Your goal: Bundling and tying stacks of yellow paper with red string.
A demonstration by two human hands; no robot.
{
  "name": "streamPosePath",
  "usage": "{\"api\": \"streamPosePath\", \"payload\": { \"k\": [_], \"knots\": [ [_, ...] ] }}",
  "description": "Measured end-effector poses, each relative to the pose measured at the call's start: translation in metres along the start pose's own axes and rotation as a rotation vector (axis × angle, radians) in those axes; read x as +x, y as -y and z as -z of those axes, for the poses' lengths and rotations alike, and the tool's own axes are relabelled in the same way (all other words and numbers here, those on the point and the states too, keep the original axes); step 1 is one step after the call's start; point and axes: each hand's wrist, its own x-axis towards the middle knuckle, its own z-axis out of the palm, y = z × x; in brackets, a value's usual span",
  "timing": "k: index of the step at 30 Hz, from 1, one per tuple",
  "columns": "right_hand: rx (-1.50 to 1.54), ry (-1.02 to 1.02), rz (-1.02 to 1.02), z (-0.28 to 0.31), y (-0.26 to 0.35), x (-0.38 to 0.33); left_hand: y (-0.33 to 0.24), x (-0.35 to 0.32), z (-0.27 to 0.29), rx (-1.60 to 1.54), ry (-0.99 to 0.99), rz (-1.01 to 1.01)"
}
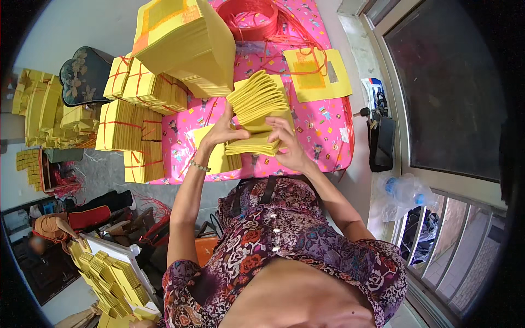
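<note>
On the pink table, a fan of folded yellow paper (260, 95) stands on edge on flat yellow sheets, a smaller folded yellow paper bundle (251, 145) on its near side. My left hand (220, 131) is at their left side, fingers against the fan's left edge and thumb stretched out toward the gap between the two. My right hand (289, 146) is bent round the right end of the smaller bundle, thumb low and fingers over it. Under my left wrist lies another low yellow stack (219, 160). Part of the smaller bundle's right end is hidden by my fingers.
A tall yellow paper stack (205, 52) and several bundles tied with red string (120, 127) fill the table's left. At the back is a red string coil (249, 22); a loose yellow sheet (318, 76) lies right. A co-worker's arm (64, 225) shows at lower left.
</note>
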Motion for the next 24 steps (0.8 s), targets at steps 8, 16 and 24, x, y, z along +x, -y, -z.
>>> {"api": "streamPosePath", "payload": {
  "k": [8,16,24],
  "knots": [
    [-0.066,0.032,0.029,0.006,0.005,-0.005,0.008,0.007,-0.018,0.191,-0.245,-0.123],
    [-0.059,-0.175,0.007,0.029,0.009,-0.01,0.014,0.006,-0.023,0.011,-0.279,-0.132],
    [0.049,-0.121,-0.035,0.04,0.011,0.001,0.015,0.005,-0.023,0.07,-0.283,-0.127]
  ]
}}
